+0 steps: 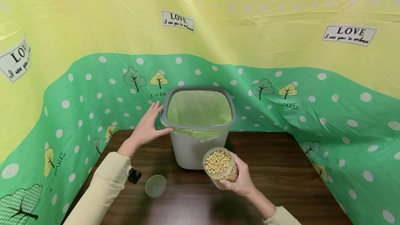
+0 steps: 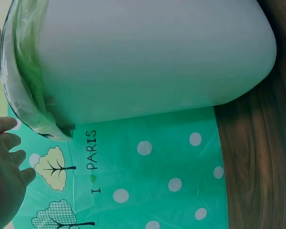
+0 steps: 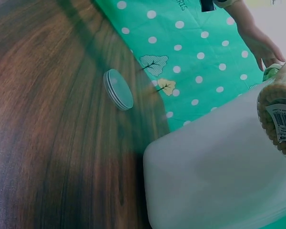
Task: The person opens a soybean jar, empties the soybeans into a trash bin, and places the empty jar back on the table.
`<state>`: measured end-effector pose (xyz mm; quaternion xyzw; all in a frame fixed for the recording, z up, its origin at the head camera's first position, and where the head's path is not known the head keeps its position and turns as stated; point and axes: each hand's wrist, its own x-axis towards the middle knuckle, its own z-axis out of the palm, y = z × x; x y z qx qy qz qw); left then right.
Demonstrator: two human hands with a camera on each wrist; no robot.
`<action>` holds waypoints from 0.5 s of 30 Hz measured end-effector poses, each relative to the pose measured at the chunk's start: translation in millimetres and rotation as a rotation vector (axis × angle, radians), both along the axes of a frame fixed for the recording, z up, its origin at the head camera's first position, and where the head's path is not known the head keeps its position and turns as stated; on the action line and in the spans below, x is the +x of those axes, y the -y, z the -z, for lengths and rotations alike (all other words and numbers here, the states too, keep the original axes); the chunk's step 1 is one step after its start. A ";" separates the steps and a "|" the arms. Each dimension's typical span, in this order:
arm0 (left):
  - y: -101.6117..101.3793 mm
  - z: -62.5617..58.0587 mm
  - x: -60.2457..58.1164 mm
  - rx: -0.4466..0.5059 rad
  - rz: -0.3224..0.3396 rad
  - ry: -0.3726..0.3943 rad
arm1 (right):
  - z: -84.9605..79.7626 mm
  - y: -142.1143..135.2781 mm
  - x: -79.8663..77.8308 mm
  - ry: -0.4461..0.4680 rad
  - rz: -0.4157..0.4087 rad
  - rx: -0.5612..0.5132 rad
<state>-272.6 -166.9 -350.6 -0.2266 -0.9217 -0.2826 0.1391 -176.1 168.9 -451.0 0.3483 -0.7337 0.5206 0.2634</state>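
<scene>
In the head view my right hand (image 1: 241, 180) grips a clear jar (image 1: 220, 167) full of pale round beans, its open mouth tilted up toward me. The jar is in front of the trash can (image 1: 190, 148), and its labelled underside shows in the right wrist view. My left hand (image 1: 149, 125) has its fingers spread, thumb apart, at the left rim of the can. In the left wrist view its fingers (image 2: 7, 140) lie beside the rim. A green bag (image 1: 200, 108) lines the can, held under the grey rim and folded over the outside.
A round clear lid (image 1: 156, 186) lies on the dark wooden table (image 1: 275, 169), left of the jar. Behind and at both sides hangs a green and yellow printed cloth (image 1: 281, 55), close to the back of the can. A black band device (image 1: 134, 175) sits at my left wrist.
</scene>
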 end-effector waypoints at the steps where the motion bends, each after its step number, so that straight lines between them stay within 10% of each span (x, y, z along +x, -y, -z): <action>1: -1.1 -0.2 -0.6 0.000 0.000 0.003 | 0.1 0.2 -0.2 -0.001 -0.002 -0.001; 15: -8.7 2.2 -8.5 -0.049 -0.008 0.028 | 0.4 2.0 -1.5 -0.015 -0.034 -0.003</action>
